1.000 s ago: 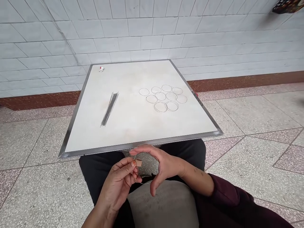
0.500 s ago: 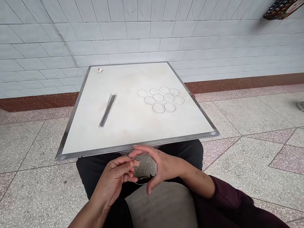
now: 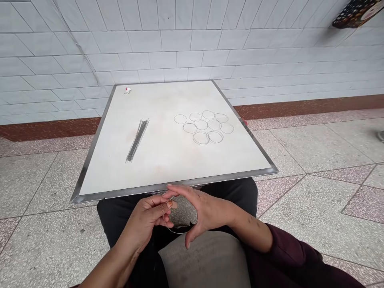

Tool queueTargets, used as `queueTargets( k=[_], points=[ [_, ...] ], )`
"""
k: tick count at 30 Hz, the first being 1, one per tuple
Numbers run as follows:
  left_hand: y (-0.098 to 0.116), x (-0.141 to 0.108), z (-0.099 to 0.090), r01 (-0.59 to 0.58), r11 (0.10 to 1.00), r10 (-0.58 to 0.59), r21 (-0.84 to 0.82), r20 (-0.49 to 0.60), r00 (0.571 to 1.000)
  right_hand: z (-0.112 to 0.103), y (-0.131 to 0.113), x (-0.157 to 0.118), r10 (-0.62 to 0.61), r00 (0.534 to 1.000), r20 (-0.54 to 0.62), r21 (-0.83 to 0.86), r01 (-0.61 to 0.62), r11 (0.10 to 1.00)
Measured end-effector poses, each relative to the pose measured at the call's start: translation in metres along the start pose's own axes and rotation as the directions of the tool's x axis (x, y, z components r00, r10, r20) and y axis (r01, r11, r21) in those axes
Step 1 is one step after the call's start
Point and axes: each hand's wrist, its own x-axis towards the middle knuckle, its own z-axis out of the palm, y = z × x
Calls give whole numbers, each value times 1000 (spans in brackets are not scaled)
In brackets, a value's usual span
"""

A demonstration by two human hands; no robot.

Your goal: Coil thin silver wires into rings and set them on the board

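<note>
- left hand: thumb and fingertips pinched on small tan piece; wire runs to these fingers too, exact hold on it hidden.
- right hand: open c-shape, thumb and fingers spread and curved round right side of loop; upper fingertips next to left hand's fingertips.
- thin wire loop: between both hands, just off table's near edge, above lap; lower arc visible, rest partly hidden by fingers.
- white table: grey metal edging, far side by wall.
- bundle of straight wires: on table, left of middle, slanted, far ends to the right, ends uneven.
- wire rings: lying flat on table, right of middle, clustered, several overlapping.
- small white and red item: far left corner of table, too small to identify.
- dark trousers: knees under near edge.
- maroon sleeve: right arm, forearm bare below it.
- white tiled wall: far side; speckled floor left and right.
</note>
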Motion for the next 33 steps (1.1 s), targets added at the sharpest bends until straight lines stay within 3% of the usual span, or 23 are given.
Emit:
queueTargets(
  k=[4,10,14,18,24,33],
  points=[
    [2,3,-2,-25,996,26,83,-2,1000,6,8,-2,49,999,-18,-16,-50,999],
    [6,3,-4,-109,962,108,251,20,994,2,10,-1,-25,999,-45,-8,24,1000],
    [7,1,-2,-208,888,194,410,77,978,-3,6,4,-47,983,-179,-190,12,982],
    [8,0,0,-233,853,215,466,93,972,-2,5,9,-104,979,-177,-344,37,938],
    [12,1,1,-112,940,83,323,104,991,0,3,8,-45,984,-172,-319,-12,948],
    [5,5,-4,13,997,-24,80,141,990,2,-1,12,-78,981,-175,-464,-13,886]
  ],
)
